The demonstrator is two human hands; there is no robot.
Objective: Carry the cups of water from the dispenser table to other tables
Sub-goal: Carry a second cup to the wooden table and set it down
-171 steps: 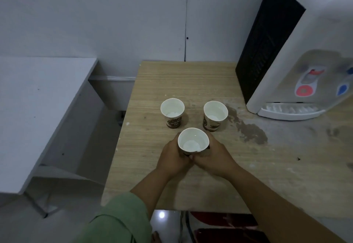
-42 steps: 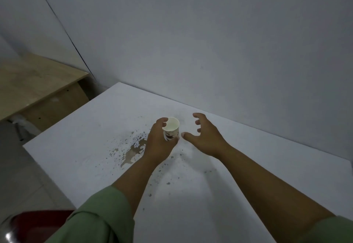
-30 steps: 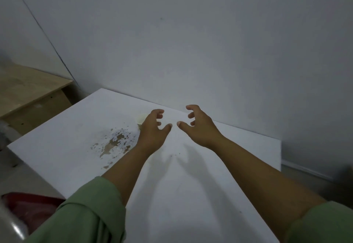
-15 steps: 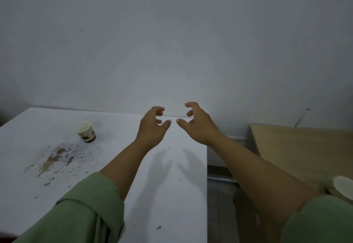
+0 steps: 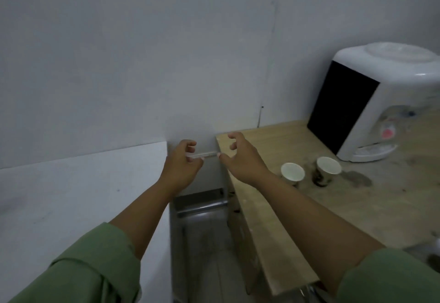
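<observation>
Two white paper cups stand on the wooden dispenser table (image 5: 273,150): the left cup (image 5: 292,172) and the right cup (image 5: 328,165), both upright, close to the white water dispenser (image 5: 390,102). My left hand (image 5: 182,164) hovers over the gap between the tables, fingers curled apart and holding nothing. My right hand (image 5: 242,157) is above the wooden table's left edge, also open and empty, a short way left of the left cup. Water inside the cups cannot be made out.
A white table (image 5: 71,190) lies to the left. Between the two tables runs a narrow gap with grey floor (image 5: 202,243). A grey wall closes off the back. Dark stains (image 5: 357,179) mark the wood near the dispenser.
The view has swung right, from the white table back to the dispenser table. The cup set down on the white table is out of view. Both hands stay empty.
</observation>
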